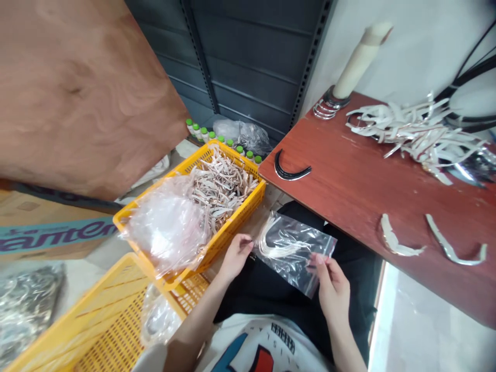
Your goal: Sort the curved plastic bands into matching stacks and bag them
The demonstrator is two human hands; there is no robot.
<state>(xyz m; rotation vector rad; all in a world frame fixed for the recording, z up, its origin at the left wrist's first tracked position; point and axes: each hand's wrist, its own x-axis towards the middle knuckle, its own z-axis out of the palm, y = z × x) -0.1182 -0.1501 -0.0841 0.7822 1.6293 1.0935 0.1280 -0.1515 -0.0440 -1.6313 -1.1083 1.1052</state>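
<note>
A clear plastic bag (300, 266) lies over my dark-trousered lap, with several curved white strips (279, 249) inside it. My left hand (235, 257) is closed at the bag's left end, fingertips pinching its edge. At the right end, my right hand (334, 285) pinches the film between thumb and fingers. The strips bunch towards the left half of the bag, their bend facing down and left. Just left of my left hand stands a yellow crate (228, 236) holding loose curved strips (225, 183) and a heap of clear plastic bags (166, 227).
The red-brown table (341, 181) on the right carries a black curved piece (290, 168), two whitish curved pieces (397, 237), a pile of white strips (406, 129) and a pale tube (360, 62). A second yellow crate (96, 310) stands lower left. Green-capped bottles (211, 135) line the back.
</note>
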